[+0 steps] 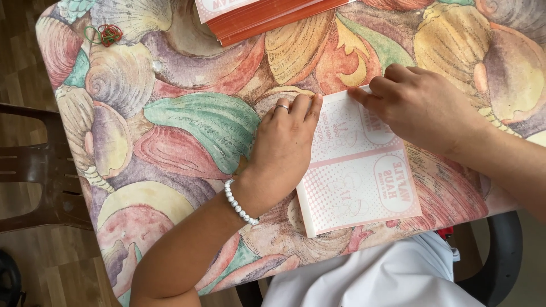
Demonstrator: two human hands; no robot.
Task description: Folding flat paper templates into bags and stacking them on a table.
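Head view, left hand (284, 149) and right hand (424, 108) flat, grips empty, pressing pink-white paper packet (361, 182), orange stack (267, 16) beyond

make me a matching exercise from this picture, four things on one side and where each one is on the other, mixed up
Things:
1. rubber bands
2. stack of orange-edged sheets
3. pink and white paper packet
4. bead bracelet

Places:
A. flat at the near edge of the table, under both hands
B. far left corner of the table
C. around the left wrist
D. far edge of the table, partly out of view

Pairs: 1-B, 2-D, 3-A, 4-C

The left hand and right hand both press on the packet.
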